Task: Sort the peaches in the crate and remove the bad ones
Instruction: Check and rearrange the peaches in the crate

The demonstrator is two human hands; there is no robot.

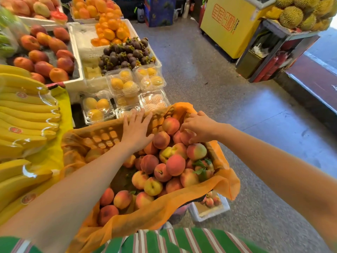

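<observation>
A crate (102, 137) lined with orange mesh holds a heap of red and yellow peaches (175, 165), some with green leaves. My left hand (135, 131) lies flat with fingers spread against the crate's far wall, holding nothing. My right hand (197, 126) reaches into the far right corner, its fingers curled around a red peach (185, 136) at the top of the heap. My left forearm crosses over the crate's left half and hides some peaches.
Bagged bananas (23, 121) lie at the left. Clear boxes of yellow fruit (125, 84), mangosteens (125, 53) and oranges (111, 30) stand beyond the crate. A white foam box (209, 209) sits on the floor below the crate. Bare floor stretches right toward a yellow freezer (228, 24).
</observation>
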